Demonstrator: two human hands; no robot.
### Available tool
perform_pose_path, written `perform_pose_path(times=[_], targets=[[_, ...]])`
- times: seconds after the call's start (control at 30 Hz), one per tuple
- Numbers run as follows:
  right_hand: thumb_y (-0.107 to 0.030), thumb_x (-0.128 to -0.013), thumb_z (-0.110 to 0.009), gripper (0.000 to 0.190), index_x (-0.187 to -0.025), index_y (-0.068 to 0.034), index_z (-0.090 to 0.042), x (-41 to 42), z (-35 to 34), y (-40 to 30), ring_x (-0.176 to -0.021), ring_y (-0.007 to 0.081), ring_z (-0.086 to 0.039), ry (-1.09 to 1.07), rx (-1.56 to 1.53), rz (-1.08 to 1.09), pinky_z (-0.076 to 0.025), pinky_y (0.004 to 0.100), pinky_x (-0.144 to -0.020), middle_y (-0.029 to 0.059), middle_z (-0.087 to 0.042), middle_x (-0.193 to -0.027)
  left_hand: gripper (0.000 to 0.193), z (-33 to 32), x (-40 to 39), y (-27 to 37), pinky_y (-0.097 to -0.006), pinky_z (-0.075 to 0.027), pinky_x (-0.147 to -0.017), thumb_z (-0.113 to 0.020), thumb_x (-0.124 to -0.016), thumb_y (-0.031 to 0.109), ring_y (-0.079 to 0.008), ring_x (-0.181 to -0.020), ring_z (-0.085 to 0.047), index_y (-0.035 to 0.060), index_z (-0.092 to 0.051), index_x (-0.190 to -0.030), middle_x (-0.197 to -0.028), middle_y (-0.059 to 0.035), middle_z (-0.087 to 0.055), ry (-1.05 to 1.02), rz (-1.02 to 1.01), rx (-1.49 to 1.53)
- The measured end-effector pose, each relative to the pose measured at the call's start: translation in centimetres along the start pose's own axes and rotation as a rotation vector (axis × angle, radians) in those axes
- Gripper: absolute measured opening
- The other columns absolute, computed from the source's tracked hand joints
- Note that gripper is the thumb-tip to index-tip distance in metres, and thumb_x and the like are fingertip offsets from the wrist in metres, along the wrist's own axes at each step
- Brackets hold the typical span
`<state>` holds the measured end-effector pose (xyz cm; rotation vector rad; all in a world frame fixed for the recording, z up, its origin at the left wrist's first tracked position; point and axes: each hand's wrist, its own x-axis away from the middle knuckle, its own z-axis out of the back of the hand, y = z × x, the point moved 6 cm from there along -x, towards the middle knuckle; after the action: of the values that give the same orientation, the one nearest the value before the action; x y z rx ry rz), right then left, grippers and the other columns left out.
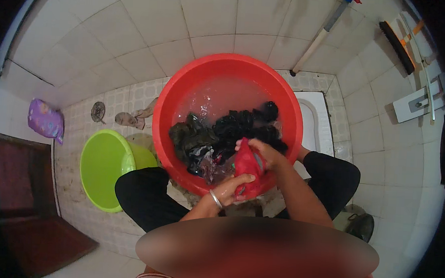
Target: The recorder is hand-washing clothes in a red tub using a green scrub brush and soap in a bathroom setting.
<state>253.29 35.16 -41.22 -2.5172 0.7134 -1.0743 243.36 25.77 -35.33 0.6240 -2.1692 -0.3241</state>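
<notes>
Both my hands grip a wet red cloth (248, 165) over the near right rim of a large red plastic basin (226, 60). My left hand (232, 188), with a silver bangle at the wrist, holds its lower end. Higher up on its right side, my right hand (265, 152) clasps the cloth. Below and beyond them, dark wet clothes (230, 128) lie heaped in the basin's cloudy water (225, 90). A greyish piece of fabric (210, 161) shows at the near left of the heap. What lies under the heap is hidden.
A lime-green bucket (104, 163) lies on its side at the left, by my knee. Behind it are a floor drain (98, 111) and a purple bag (46, 120). A white squat toilet (316, 117) borders the basin's right. A long handle (318, 42) leans on the tiled wall.
</notes>
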Motion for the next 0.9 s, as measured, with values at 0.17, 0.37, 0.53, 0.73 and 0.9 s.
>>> perform_pose_path(times=[0.17, 0.37, 0.53, 0.73, 0.9], targets=[[-0.065, -0.086, -0.033, 0.072, -0.135, -0.013, -0.040, 1.3, -4.8, -1.6, -0.123, 0.0443, -0.039, -0.382, -0.370, 0.065, -0.030, 0.0569, -0.101, 0.0179, -0.041, -0.136, 0.060, -5.5, 2.3, -0.1, -0.0197, -0.036, -0.046, -0.064, -0.078, 0.030, -0.0107, -0.056, -0.045, -0.0023, -0.041, -0.123, -0.083, -0.0043, -0.053, -0.545, 0.127, 0.738], [-0.070, -0.081, -0.040, 0.081, -0.136, -0.010, -0.037, 4.0, -7.5, -2.8, -0.120, 0.0355, -0.044, -0.627, -0.358, 0.478, -0.035, 0.0506, -0.101, 0.0162, -0.048, -0.129, 0.070, -4.7, 2.5, 3.2, -0.0197, -0.035, -0.049, -0.062, -0.081, 0.033, -0.0098, -0.061, -0.043, -0.0058, -0.030, -0.129, -0.089, -0.0038, -0.047, -0.557, -0.087, 1.195], [-0.043, -0.082, -0.065, 0.052, -0.115, -0.006, -0.049, 2.8, -6.5, -4.9, -0.097, 0.0171, -0.056, -0.319, 0.094, 0.448, -0.046, 0.0299, -0.084, 0.0059, -0.055, -0.103, 0.057, -4.5, 2.0, 4.1, -0.0205, -0.035, -0.052, -0.057, -0.087, 0.041, -0.0104, -0.064, -0.042, 0.0004, -0.038, -0.122, -0.088, -0.0042, -0.047, -0.378, -0.169, 0.651], [-0.013, -0.081, -0.065, 0.019, -0.096, -0.007, -0.055, 3.9, -8.7, -6.0, -0.084, 0.0113, -0.054, -0.150, 0.482, 0.229, -0.046, 0.0265, -0.076, 0.0024, -0.055, -0.090, 0.037, -1.9, 0.1, 3.1, -0.0230, -0.042, -0.054, -0.065, -0.084, 0.031, -0.0091, -0.070, -0.055, 0.0079, -0.052, -0.110, -0.086, -0.0014, -0.058, -0.079, -0.081, 0.130], [-0.018, -0.081, -0.065, 0.019, -0.092, -0.003, -0.059, 2.3, -9.1, -7.1, -0.083, 0.0117, -0.057, 0.005, 0.948, 0.506, -0.046, 0.0282, -0.075, 0.0040, -0.061, -0.088, 0.034, 0.0, -3.1, 3.6, -0.0272, -0.048, -0.059, -0.073, -0.075, 0.020, -0.0108, -0.069, -0.059, 0.0086, -0.057, -0.103, -0.085, -0.0010, -0.061, 0.071, -0.189, -0.082]])
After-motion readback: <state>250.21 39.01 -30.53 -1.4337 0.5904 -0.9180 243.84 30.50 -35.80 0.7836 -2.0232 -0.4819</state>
